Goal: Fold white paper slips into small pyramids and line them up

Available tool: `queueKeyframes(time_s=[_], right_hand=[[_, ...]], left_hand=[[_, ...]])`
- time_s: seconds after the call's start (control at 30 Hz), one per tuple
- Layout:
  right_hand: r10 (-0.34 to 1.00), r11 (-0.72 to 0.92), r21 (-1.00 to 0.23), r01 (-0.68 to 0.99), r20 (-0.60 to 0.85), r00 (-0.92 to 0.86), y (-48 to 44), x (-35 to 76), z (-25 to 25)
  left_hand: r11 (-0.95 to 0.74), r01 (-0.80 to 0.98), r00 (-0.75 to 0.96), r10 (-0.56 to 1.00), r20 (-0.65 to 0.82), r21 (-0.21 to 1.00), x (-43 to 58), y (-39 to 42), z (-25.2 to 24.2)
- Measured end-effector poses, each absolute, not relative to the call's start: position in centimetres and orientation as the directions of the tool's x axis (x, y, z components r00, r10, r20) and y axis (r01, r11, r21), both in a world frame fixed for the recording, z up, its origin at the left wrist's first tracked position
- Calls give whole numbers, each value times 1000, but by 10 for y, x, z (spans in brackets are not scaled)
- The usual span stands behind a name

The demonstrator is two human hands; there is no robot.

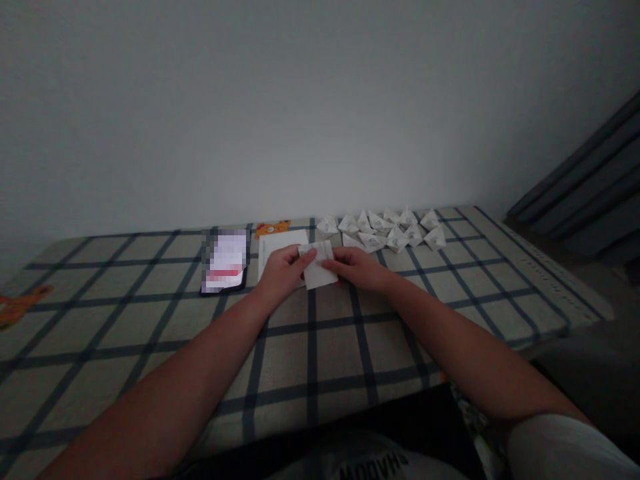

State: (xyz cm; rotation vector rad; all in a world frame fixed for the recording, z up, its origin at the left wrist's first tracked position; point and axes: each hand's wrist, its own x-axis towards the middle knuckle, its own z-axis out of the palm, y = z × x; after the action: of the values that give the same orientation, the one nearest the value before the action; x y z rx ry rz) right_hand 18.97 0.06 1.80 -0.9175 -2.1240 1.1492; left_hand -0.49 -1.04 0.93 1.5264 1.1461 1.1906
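Between my two hands is a small piece of white paper point(321, 272), raised slightly over the checked cloth. My left hand point(283, 270) pinches its left side, thumb on top and fingers behind. On the opposite side my right hand point(363, 267) grips the paper with its thumb across the face; most of its fingers are hidden beneath. Just behind my left hand lies a white sheet of paper point(285, 239), partly covered by it. Several folded white paper pieces point(397, 239), pointed in shape, stand in loose rows behind and right of my right hand.
A phone point(227, 260) with a lit, blurred screen lies left of the white sheet. The checked tablecloth point(165, 333) covers the table, which meets a plain wall point(300, 113) at the back. A dark curtain point(590, 167) hangs at the right.
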Motion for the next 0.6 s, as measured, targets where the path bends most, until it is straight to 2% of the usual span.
queueKeyframes(time_s=[0.2, 0.43, 0.6], right_hand=[[792, 381, -883, 275, 158, -590, 1, 186, 16], [783, 326, -935, 143, 182, -595, 0, 189, 15], [768, 380, -914, 140, 227, -599, 3, 189, 12]], left_hand=[[-204, 52, 37, 979, 202, 978, -7, -7, 5], [-249, 293, 53, 968, 244, 923, -7, -10, 14], [-190, 276, 138, 978, 157, 942, -3, -14, 14]])
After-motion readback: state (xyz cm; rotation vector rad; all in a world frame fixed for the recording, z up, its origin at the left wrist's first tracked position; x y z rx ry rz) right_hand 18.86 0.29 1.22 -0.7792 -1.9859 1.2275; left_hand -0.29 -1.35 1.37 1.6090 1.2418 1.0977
